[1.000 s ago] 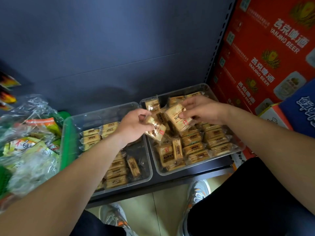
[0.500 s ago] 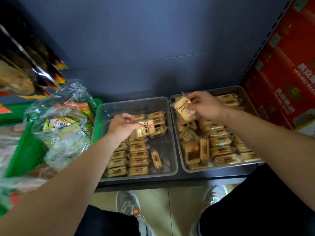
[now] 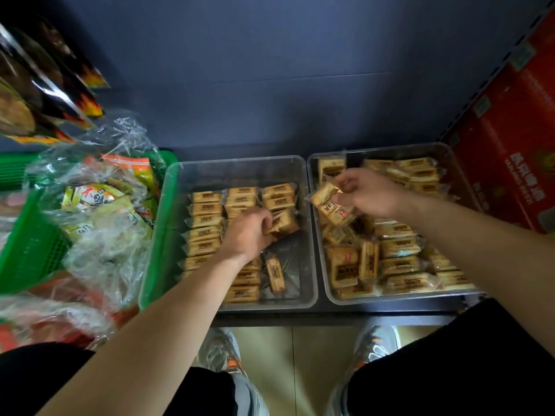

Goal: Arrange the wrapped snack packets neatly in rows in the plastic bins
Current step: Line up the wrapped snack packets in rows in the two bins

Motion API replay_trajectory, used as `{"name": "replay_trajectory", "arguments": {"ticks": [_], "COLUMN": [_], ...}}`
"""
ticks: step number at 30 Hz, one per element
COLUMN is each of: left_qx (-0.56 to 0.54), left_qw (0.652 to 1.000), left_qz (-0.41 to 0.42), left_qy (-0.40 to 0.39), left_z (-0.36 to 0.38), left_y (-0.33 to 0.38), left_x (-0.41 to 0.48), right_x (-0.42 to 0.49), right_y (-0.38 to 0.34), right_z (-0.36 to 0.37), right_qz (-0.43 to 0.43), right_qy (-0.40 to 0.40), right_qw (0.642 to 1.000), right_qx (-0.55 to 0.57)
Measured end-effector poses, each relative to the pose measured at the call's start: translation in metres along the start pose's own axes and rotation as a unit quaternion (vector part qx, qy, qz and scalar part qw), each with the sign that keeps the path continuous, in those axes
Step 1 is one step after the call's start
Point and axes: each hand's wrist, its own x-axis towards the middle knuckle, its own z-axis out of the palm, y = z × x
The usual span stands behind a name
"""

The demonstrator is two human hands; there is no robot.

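The left hand (image 3: pixel 249 232) was inside the left clear plastic bin (image 3: pixel 240 172). Its fingers (image 3: pixel 265 219) were curled round one tan rectangular snack packet (image 3: pixel 285 225), which was tilted and sealed in clear wrap with a dark printed label. To the left of these fingers, rows of matching packets (image 3: pixel 204 223) lay flat and aligned. On the near side of the fingers, a single loose packet (image 3: pixel 275 274) lay lengthwise on the bin floor. The right hand (image 3: pixel 368 193) was over the right clear plastic bin (image 3: pixel 390 150). Its fingers (image 3: pixel 345 185) were pinching a second tan packet (image 3: pixel 329 202), which bore a small red mark. Below and to the right of these fingers lay jumbled packets (image 3: pixel 390 250), some flat and some on edge.
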Motion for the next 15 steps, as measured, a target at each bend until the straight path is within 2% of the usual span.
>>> {"name": "replay_trajectory", "arguments": {"ticks": [6, 12, 15], "left_qx": [0.061, 0.038, 0.076], "left_qw": [0.995, 0.999, 0.997], "left_qz": [0.056, 0.015, -0.017], "left_qy": [-0.047, 0.018, -0.012], "left_z": [0.0, 0.015, 0.01], "left_y": [-0.002, -0.002, 0.002], "left_x": [0.0, 0.003, 0.006], "right_x": [-0.002, -0.007, -0.01], "right_y": [-0.001, -0.006, -0.01], "right_z": [-0.002, -0.001, 0.0], "right_qz": [-0.002, -0.016, -0.033], "right_qy": [-0.01, -0.026, -0.021], "right_qw": [1.0, 1.0, 0.999], "right_qx": [-0.006, -0.001, -0.011]}}
